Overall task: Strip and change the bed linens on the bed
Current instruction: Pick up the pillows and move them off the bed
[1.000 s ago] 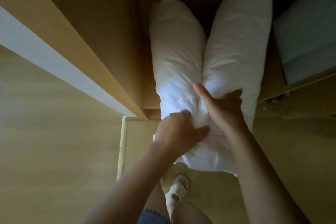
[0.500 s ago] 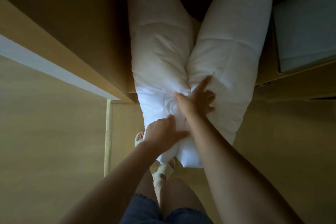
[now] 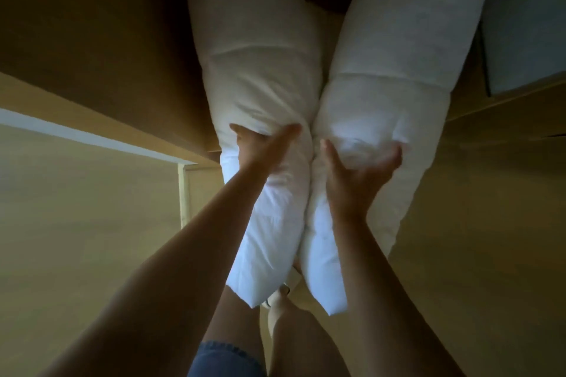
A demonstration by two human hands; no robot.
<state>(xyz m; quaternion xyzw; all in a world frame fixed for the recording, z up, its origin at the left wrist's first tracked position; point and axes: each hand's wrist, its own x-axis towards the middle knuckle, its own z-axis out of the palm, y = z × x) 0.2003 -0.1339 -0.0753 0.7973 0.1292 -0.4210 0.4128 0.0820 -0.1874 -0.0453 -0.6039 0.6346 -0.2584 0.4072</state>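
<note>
A person stands on the pale floor point(image 3: 76, 223) and holds two white pillows out in front. The left pillow point(image 3: 254, 55) and the right pillow point(image 3: 398, 55) lie side by side and touch down the middle. The left hand point(image 3: 263, 150) grabs the left pillow, with its thumb and fingers curled into the soft cloth. The right hand point(image 3: 358, 174) cups a puffy bump of the right pillow, its fingers point(image 3: 393, 159) bent up round it. The near ends of the pillows hang over the person's legs. I cannot tell if the far ends rest on anything. A big wooden board point(image 3: 92, 24) is on the left. A pale blue-grey pad point(image 3: 526, 24) sits far right.
</note>
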